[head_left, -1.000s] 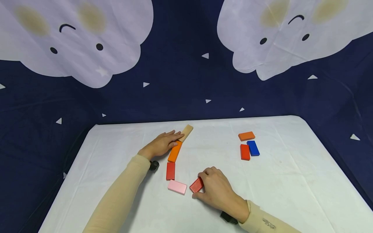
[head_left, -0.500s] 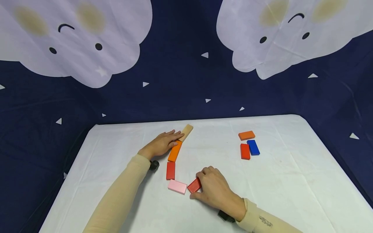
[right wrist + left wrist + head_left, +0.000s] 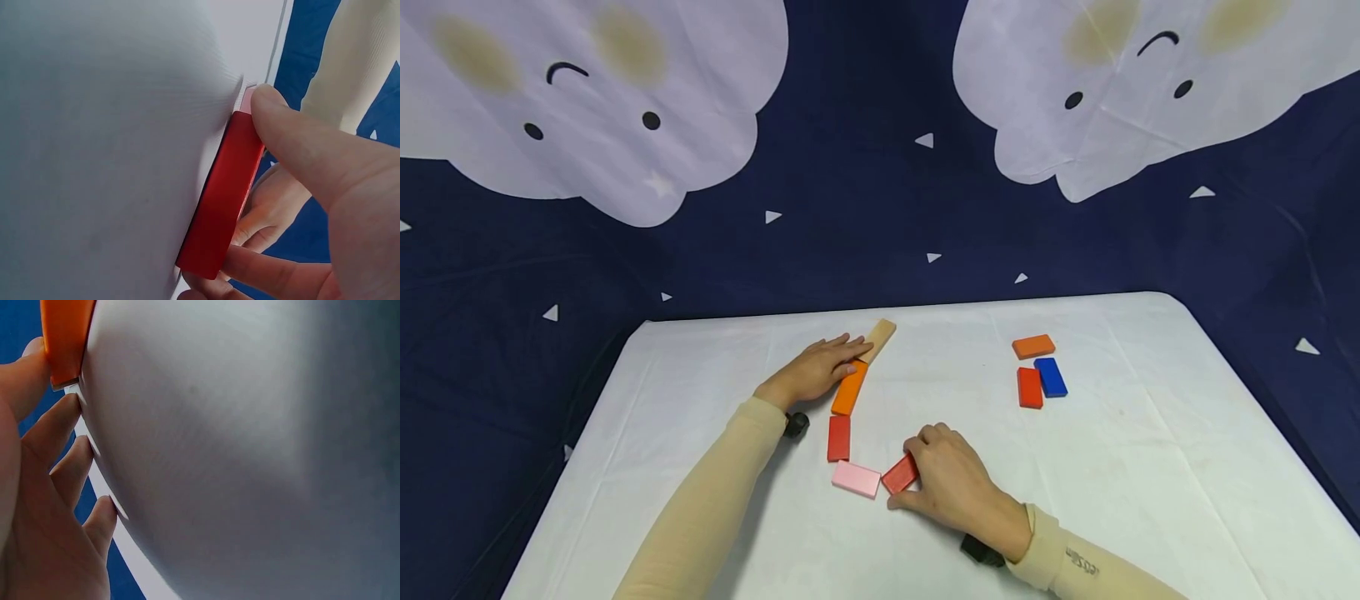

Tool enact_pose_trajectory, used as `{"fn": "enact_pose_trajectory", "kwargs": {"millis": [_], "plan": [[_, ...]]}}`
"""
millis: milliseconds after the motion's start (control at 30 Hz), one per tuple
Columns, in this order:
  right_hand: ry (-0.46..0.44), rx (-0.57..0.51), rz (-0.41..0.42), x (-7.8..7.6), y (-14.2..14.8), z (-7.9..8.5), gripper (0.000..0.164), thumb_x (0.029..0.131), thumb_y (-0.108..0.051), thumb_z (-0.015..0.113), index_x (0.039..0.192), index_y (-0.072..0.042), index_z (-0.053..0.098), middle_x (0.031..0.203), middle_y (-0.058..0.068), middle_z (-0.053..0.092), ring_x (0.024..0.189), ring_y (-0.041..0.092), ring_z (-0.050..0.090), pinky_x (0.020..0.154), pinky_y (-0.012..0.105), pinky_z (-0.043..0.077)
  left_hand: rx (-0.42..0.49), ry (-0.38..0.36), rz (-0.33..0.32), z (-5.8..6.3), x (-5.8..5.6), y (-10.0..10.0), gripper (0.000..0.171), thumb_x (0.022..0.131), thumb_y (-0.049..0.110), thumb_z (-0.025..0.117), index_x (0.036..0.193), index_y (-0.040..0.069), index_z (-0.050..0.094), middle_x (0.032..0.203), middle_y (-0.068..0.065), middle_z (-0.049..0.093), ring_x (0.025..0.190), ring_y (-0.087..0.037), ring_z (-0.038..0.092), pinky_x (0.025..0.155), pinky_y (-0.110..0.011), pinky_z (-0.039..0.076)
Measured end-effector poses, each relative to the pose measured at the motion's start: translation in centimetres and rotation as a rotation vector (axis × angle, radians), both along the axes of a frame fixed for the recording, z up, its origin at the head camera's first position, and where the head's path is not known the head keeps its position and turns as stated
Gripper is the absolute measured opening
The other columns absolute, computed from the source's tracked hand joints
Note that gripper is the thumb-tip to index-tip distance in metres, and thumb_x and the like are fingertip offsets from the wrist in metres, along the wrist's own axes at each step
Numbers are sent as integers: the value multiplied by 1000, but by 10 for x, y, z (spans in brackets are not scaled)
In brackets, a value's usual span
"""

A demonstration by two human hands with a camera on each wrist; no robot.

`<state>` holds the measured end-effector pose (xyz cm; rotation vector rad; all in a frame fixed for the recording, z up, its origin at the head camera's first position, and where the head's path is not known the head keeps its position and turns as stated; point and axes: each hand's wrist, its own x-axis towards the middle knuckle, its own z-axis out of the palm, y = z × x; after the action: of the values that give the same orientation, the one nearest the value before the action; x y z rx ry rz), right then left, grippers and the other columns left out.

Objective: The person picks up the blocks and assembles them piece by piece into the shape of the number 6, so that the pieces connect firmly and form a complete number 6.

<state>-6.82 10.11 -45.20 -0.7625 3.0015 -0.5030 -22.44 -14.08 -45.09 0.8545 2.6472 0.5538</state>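
My right hand grips a red block between thumb and fingers, its near corner right at the end of a pink block. In the right wrist view the red block lies flat along the white cloth, thumb at one end and fingertips at the other. My left hand rests with fingers stretched out at the joint of an orange block and a plain wooden block. Below these lies another red block, leading down to the pink one in a curved row.
At the right of the white table lie three loose blocks: an orange one, a red one and a blue one. A dark blue curtain with cloud faces hangs behind the table.
My right hand has slid the red block slightly left, closing the gap to the pink block. The left hand has stayed in place.
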Motion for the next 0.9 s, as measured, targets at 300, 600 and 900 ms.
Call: {"fn": "enact_pose_trajectory", "kwargs": {"millis": [300, 600, 900], "plan": [[-8, -23, -1, -1, 3, 1, 70, 64, -58, 90, 103, -3, 73, 91, 4, 64, 83, 18, 54, 75, 35, 51, 2, 5, -2, 1, 1, -1, 51, 109, 28, 46, 158, 20, 36, 162, -2, 33, 152, -27, 21, 123, -53, 12], [-30, -173, -115, -7, 29, 11, 65, 68, -49, 91, 111, -4, 73, 103, 5, 68, 94, 19, 58, 84, 38, 54, -3, 2, 2, 2, 1, -1, 51, 109, 28, 46, 158, 21, 36, 162, -3, 33, 152, -27, 21, 123, -52, 12], [-68, -293, -171, -15, 62, 22, 61, 74, -45, 89, 119, -8, 72, 112, 2, 69, 100, 20, 62, 87, 41, 55, -3, -4, 7, 0, 1, -1, 51, 109, 28, 45, 158, 21, 36, 163, -2, 31, 152, -27, 20, 124, -51, 12]]}}
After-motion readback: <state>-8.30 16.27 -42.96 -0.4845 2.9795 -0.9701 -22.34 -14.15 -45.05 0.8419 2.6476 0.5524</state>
